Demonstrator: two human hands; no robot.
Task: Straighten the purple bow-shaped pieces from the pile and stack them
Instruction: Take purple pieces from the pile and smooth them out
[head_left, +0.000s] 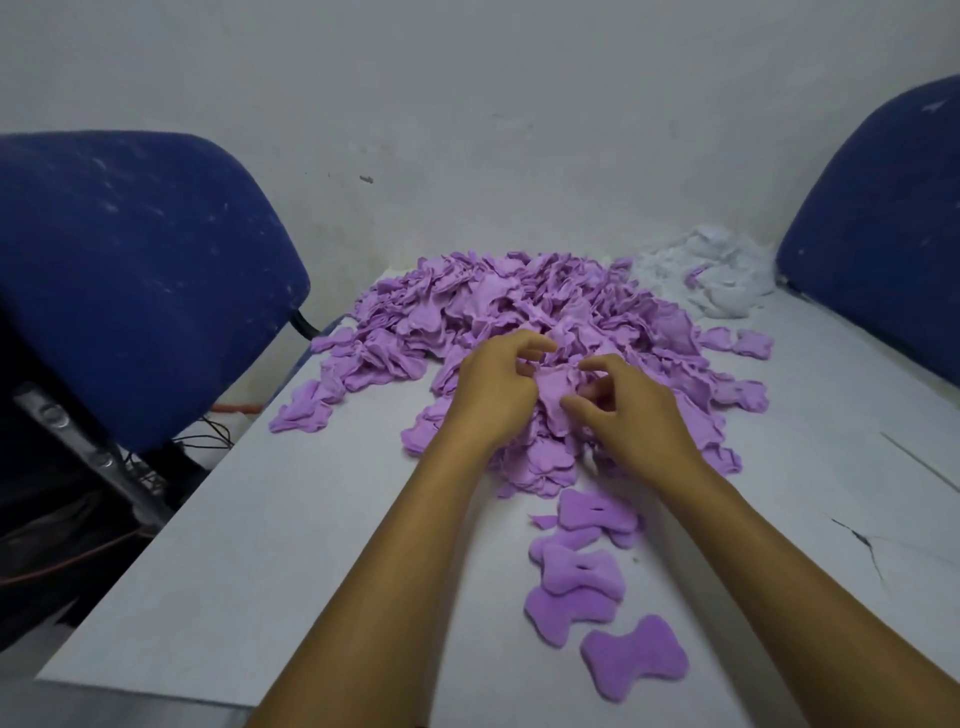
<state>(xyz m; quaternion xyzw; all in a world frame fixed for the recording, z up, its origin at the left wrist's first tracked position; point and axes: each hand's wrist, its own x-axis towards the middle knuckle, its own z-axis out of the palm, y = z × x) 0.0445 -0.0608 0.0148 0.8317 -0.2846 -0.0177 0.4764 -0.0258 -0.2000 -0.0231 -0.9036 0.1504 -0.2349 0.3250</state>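
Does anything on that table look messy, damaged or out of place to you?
Yes. The finished purple bows near the person overlap in a loose crooked row, not a square stack. A dark crack-like line marks the table at right. One purple piece sits in the white fluff at the back.

Single head-worn view, looking forward and down, close over the table (270, 545), wall behind
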